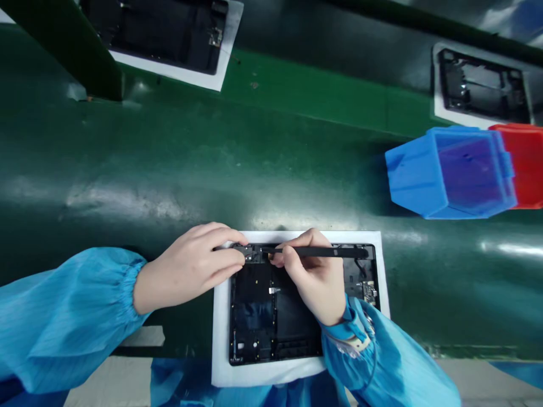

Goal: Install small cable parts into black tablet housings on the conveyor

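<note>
Frame (294, 316): far-L corner under L hand (193, 265), fingers parted; R hand (318, 277) pinching tweezers (339, 252).

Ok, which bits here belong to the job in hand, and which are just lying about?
In the job:
- black shell, left hand at its corner
- black tool, in right hand
- white pad under shell

Probably just lying about:
- blue bin, red bin
- two far shells on pads
- grey strip

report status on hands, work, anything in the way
Left hand: fingertips at black device frame, far left corner. Right hand: grip closed on black tweezers, tip near frame's far edge. Blue bin off right, apart from both hands.
</note>
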Action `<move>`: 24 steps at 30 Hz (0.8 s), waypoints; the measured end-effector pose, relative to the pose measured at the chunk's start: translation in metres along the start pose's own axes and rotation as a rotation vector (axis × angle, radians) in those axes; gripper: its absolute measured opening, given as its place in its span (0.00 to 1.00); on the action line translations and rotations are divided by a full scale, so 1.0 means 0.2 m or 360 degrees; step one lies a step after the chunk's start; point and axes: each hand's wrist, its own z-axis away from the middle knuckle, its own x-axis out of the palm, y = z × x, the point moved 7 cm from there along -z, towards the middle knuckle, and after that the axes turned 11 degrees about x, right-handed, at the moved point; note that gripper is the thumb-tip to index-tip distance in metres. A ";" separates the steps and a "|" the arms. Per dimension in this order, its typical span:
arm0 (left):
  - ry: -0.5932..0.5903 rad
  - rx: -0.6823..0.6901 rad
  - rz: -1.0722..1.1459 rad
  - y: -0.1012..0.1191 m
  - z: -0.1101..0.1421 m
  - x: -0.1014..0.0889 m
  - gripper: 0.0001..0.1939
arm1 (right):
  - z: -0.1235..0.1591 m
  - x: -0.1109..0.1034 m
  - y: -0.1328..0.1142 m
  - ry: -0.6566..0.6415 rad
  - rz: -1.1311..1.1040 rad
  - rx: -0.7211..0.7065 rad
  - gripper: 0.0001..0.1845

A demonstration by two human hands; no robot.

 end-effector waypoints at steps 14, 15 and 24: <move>-0.0016 0.0011 0.0000 0.00 0.00 0.01 0.08 | -0.01 0.01 0.01 0.0001 0.0116 0.0019 0.05; -0.0015 0.0014 -0.0001 0.00 0.00 0.00 0.08 | -0.01 0.01 0.01 -0.0002 0.0118 0.0019 0.05; -0.0004 0.0031 -0.0008 0.00 0.00 0.00 0.07 | -0.01 0.02 0.02 -0.0016 0.0140 0.0017 0.05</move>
